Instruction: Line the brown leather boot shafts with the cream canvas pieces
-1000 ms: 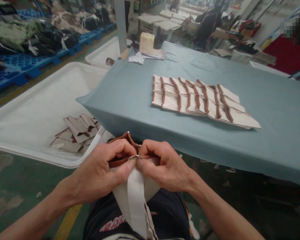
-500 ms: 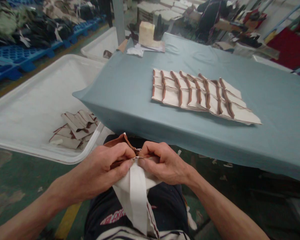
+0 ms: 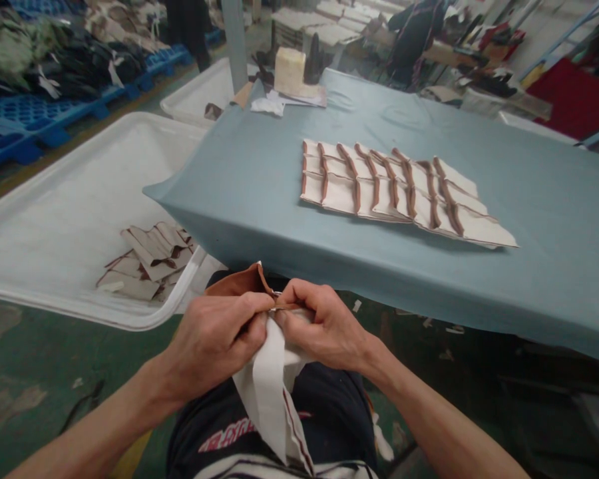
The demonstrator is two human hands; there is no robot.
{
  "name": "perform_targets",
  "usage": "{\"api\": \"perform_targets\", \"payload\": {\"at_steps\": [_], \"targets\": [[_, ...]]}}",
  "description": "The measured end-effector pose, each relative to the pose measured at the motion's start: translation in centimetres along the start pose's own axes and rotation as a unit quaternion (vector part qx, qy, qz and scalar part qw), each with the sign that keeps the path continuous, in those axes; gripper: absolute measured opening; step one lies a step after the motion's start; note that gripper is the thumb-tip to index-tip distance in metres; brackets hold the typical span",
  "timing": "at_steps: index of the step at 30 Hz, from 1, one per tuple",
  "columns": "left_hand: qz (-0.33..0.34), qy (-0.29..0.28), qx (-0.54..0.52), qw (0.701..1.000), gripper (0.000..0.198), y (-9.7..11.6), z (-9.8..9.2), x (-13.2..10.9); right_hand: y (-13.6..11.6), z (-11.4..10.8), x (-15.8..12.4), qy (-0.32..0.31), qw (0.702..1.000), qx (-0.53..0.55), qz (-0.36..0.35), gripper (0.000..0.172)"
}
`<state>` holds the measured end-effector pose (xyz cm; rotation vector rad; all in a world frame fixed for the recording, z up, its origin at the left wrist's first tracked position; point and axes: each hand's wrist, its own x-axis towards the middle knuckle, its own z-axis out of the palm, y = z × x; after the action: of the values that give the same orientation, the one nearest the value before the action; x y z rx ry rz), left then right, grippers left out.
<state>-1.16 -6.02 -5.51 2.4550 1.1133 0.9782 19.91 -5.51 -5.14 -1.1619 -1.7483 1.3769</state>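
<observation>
My left hand [image 3: 214, 339] and my right hand [image 3: 324, 326] meet over my lap, both pinching the top edge of a cream fabric piece with brown trim [image 3: 267, 386]. The cream cloth hangs down between my wrists, and a brown flap [image 3: 239, 283] sticks up behind my left fingers. On the blue-covered table [image 3: 259, 173] ahead lies a row of several finished cream pieces with brown edging [image 3: 399, 193], overlapped side by side.
A large white tray [image 3: 70, 199] to my left holds a small heap of similar fabric pieces [image 3: 147, 259]. A cream block [image 3: 289, 70] and papers sit at the table's far end. Blue pallets [image 3: 54, 120] with dark clothing lie far left; a green floor lies below.
Both hands stay pinched on the fabric and have shifted slightly up. The brown flap now stands a little higher behind my left fingers. The view tilted slightly.
</observation>
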Motion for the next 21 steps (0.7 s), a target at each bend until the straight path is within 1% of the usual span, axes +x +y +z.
{"api": "perform_targets", "payload": {"at_steps": [2, 4, 9, 11, 14, 17, 19, 21], "targets": [[-0.027, -0.012, -0.008, 1.000, 0.021, -0.1, 0.2, -0.2, 0.1, 0.0, 0.0, 0.001, 1.000, 0.011, -0.001, 0.010], [-0.033, -0.019, -0.020, 0.999, 0.021, -0.1, 0.2, -0.4, 0.0, -0.1, 0.0, -0.005, 1.000, 0.021, 0.003, 0.010], [0.031, 0.028, -0.029, 0.999, 0.025, 0.4, 0.2, -0.7, -0.6, -0.2, -0.5, -0.003, 0.999, 0.046, 0.016, 0.006], [0.052, 0.037, -0.024, 0.998, 0.027, 0.6, 0.1, -0.7, -0.8, -0.1, -0.8, -0.002, 0.998, 0.064, 0.026, 0.006], [0.106, 0.032, -0.008, 0.994, 0.030, 0.4, -0.1, -0.5, -1.0, 0.1, -1.2, -0.008, 0.991, 0.121, 0.055, 0.011], [0.159, 0.009, -0.001, 0.987, 0.031, 0.0, -0.2, 0.0, -1.2, 0.2, -1.3, -0.023, 0.974, 0.210, 0.080, 0.016], [0.163, 0.011, -0.008, 0.986, 0.030, -0.2, -0.1, 0.2, -1.3, 0.3, -1.0, -0.025, 0.967, 0.238, 0.087, 0.018], [0.158, 0.027, -0.018, 0.987, 0.031, -0.3, 0.1, 0.3, -1.3, 0.3, -0.8, -0.017, 0.968, 0.231, 0.095, 0.019]]}}
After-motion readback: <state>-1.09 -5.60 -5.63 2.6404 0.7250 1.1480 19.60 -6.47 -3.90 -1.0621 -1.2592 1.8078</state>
